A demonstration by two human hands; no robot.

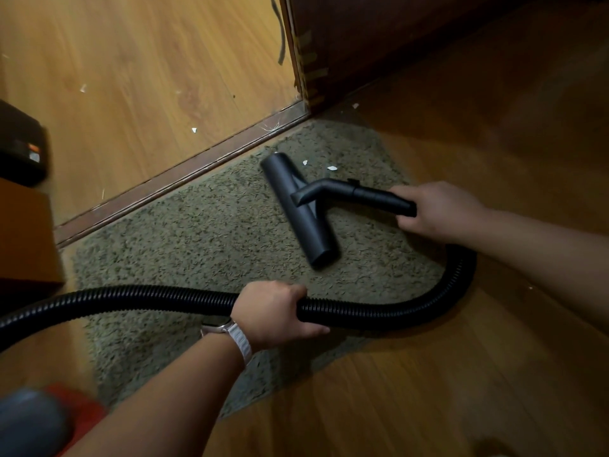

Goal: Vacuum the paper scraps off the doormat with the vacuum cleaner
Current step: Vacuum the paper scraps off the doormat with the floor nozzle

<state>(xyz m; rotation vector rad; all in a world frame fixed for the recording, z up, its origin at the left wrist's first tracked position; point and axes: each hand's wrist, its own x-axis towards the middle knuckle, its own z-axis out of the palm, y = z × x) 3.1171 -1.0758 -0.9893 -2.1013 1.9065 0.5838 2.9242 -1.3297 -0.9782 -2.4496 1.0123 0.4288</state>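
Two paper scraps [332, 168] lie on the far part of the doormat [197, 232], just right of the nozzle [298, 209]. The nozzle sits flat on the pile with its far end near them, so we judge a short sweep to the right should take them. Our right hand [438, 212] is wrapped around the tube [372, 194] behind the nozzle, close enough to steer the head and keep it pressed down. Our left hand [273, 311] grips the hose [379, 313] nearer to us, fingers curled over it, likely to give slack and keep the loop from dragging across the doormat. The hose runs off left toward a blurred grey and red body [33, 423] at the near left, probably the vacuum itself. More white bits [194, 129] lie beyond the threshold [184, 179] on the far floor [131, 77], off the doormat.
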